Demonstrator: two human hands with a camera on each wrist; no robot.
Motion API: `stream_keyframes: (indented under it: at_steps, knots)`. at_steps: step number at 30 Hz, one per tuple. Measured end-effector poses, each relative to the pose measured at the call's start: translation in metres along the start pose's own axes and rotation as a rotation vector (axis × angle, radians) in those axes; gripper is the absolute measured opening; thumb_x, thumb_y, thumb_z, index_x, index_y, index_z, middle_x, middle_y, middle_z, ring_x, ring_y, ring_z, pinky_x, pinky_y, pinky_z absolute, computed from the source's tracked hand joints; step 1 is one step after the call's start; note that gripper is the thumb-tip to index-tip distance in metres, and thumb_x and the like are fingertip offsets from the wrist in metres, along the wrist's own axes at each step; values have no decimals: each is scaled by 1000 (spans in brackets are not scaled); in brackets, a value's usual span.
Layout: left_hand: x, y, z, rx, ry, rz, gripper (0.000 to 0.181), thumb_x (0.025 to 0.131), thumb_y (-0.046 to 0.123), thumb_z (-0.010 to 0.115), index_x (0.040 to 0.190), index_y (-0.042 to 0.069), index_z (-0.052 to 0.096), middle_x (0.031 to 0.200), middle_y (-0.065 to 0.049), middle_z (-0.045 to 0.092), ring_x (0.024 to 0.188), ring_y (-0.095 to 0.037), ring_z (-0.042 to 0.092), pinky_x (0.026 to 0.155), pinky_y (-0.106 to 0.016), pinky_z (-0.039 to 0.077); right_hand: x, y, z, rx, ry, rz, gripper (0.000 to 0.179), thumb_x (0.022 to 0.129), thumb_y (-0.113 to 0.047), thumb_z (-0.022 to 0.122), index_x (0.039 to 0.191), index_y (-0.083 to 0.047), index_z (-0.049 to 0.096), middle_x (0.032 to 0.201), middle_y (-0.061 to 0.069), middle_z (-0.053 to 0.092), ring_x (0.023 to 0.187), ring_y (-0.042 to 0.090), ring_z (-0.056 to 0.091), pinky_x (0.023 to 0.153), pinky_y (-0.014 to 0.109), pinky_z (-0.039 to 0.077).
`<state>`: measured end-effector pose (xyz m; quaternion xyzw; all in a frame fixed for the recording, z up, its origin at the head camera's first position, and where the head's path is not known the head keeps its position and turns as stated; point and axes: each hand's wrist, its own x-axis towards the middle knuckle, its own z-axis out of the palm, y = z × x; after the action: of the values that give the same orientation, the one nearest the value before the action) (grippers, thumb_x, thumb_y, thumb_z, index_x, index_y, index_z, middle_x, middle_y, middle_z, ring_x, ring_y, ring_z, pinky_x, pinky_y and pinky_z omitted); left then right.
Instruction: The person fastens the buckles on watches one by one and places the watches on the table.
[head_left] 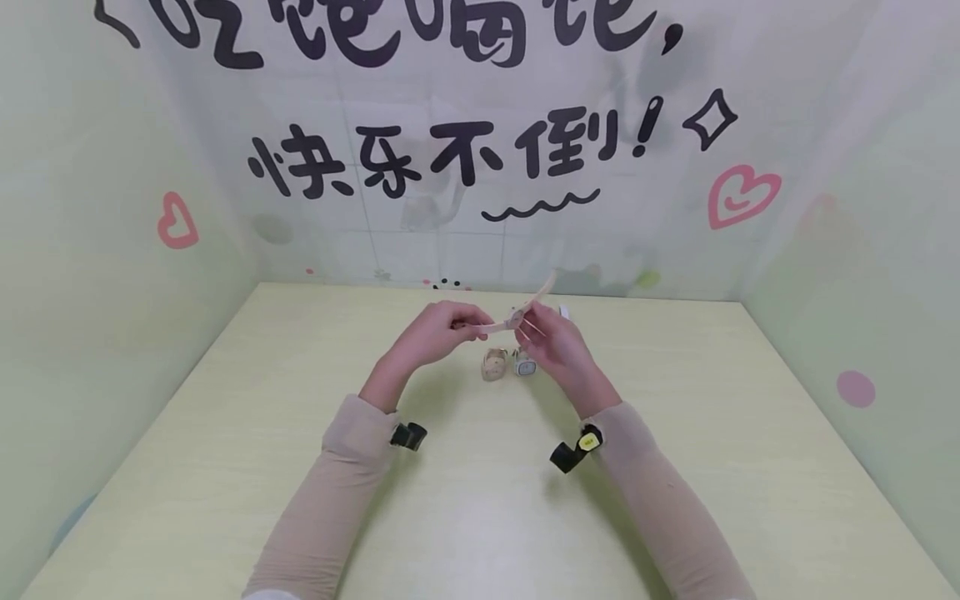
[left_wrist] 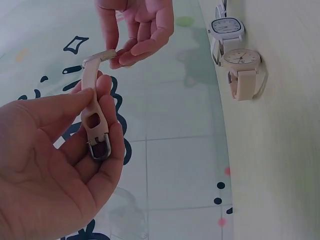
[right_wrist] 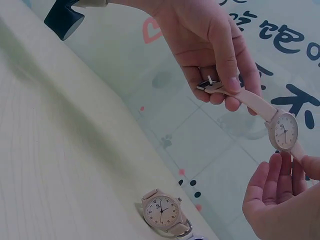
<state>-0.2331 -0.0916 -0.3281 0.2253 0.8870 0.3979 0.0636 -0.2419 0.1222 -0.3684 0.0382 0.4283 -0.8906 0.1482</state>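
Note:
A pale pink wristwatch (right_wrist: 286, 131) with a round white dial is held up in the air between both hands, its strap undone. My left hand (head_left: 444, 333) pinches the buckle half of the strap between thumb and fingers, the metal buckle (left_wrist: 100, 149) lying over the curled fingers. At the other side, my right hand (head_left: 557, 340) grips the watch by the strap close to the case, and the free strap end sticks up beyond it. Below the hands, a beige-pink watch (head_left: 493, 365) and a white watch (head_left: 525, 364) with a squarish case stand side by side on the table.
The pale wooden tabletop (head_left: 465, 500) runs back to a printed wall sheet (head_left: 420, 250) with dark lettering. Side panels (head_left: 847, 317) stand left and right. A small white object (head_left: 564, 312) shows behind my right hand, mostly hidden.

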Motion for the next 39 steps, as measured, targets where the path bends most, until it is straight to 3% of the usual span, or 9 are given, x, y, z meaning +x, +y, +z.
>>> stream_keyframes:
  at_steps: [4, 12, 18, 22, 26, 30, 35, 39]
  knots:
    - [0, -2, 1, -2, -11, -12, 21, 100, 11, 57, 115, 8, 72, 103, -12, 75, 87, -18, 64, 72, -26, 46, -1, -3, -2, -10, 17, -21, 17, 106, -20, 48, 100, -12, 62, 92, -2, 66, 93, 11, 56, 84, 18, 51]
    - [-1, -9, 2, 9, -11, -30, 20, 100, 11, 58, 114, 8, 72, 100, -8, 75, 88, -20, 63, 72, -28, 45, -2, -9, -3, -8, 22, -83, 14, 106, -16, 45, 100, -10, 55, 79, -3, 55, 70, 5, 47, 63, 13, 43]
    - [-1, -14, 1, -36, 43, -53, 22, 102, 15, 55, 112, 5, 71, 101, -11, 74, 90, -22, 66, 76, -29, 50, -4, -12, -3, -6, 48, -127, 12, 106, -15, 45, 101, -9, 53, 79, -3, 61, 70, 4, 52, 64, 12, 47]
    - [0, -14, 1, -165, 125, -86, 26, 103, 18, 54, 115, 0, 69, 106, -19, 72, 97, -29, 69, 89, -36, 58, -5, -12, -5, -25, 45, -155, 13, 106, -16, 46, 98, -12, 56, 80, -3, 64, 72, 5, 55, 68, 13, 50]
    - [1, -16, 3, -314, 201, -122, 27, 104, 16, 54, 120, -2, 66, 114, -23, 69, 106, -30, 68, 96, -33, 57, -6, -11, -6, -69, 42, -165, 10, 106, -18, 47, 104, -14, 55, 83, -5, 66, 78, 7, 57, 74, 14, 52]
    - [2, -20, 3, -456, 275, -126, 30, 102, 12, 55, 126, -6, 59, 124, -26, 65, 106, -21, 68, 97, -30, 56, -6, -11, -6, -108, 41, -170, 12, 106, -17, 48, 114, -12, 55, 89, -5, 69, 88, 8, 63, 85, 17, 55]
    - [3, -22, 3, -656, 346, -134, 38, 99, 6, 59, 135, -2, 49, 132, -23, 63, 97, -4, 66, 94, -24, 56, -6, -10, -6, -139, 50, -202, 24, 103, -13, 52, 126, -4, 56, 97, -3, 72, 97, 8, 68, 92, 19, 56]
    - [2, -21, 3, -799, 388, -174, 39, 97, 5, 62, 132, 1, 45, 135, -20, 63, 98, -2, 67, 95, -23, 56, -6, -8, -5, -235, 47, -270, 38, 102, -10, 54, 138, 3, 51, 100, -3, 73, 99, 7, 69, 92, 20, 56]
